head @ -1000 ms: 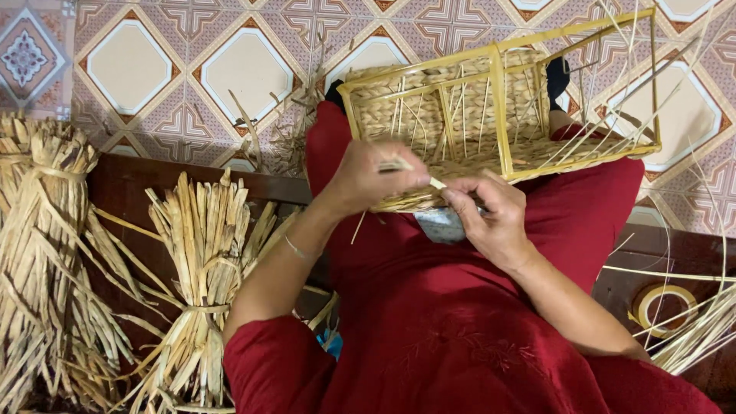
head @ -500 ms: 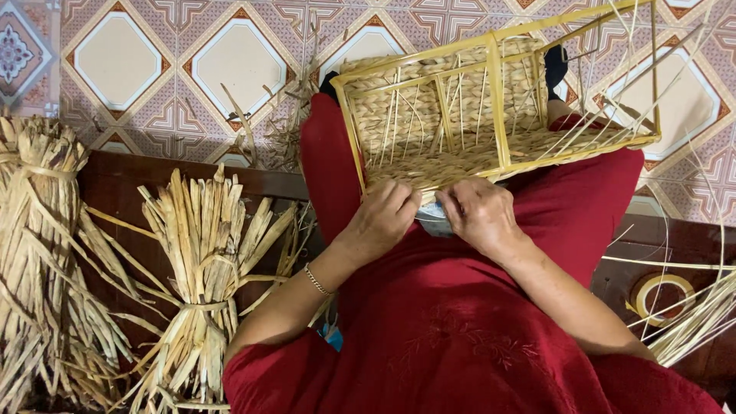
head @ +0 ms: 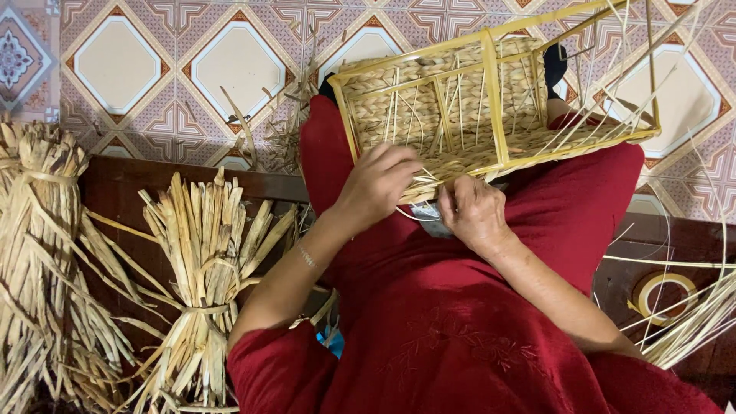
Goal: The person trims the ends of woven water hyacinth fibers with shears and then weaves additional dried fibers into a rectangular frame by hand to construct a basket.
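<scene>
A half-woven straw basket (head: 491, 115) on a yellow frame lies on its side across my red-clothed knees. My left hand (head: 377, 184) presses on its near woven edge, fingers curled over the straw. My right hand (head: 471, 213) is right beside it at the same edge, fingers pinching a thin straw strand. Loose strands stick out from the basket's right end (head: 613, 115). A small pale object lies in my lap, mostly hidden under my hands.
Two tied bundles of dried straw lie on the left, one (head: 203, 268) near my left arm and a larger one (head: 38, 253) at the far left. Loose strands (head: 690, 322) and a tape roll (head: 665, 295) are on the right. Patterned floor tiles lie beyond.
Both hands have closed in on the basket's near edge. The straw strand my right hand held out a second ago is now drawn up against the weave.
</scene>
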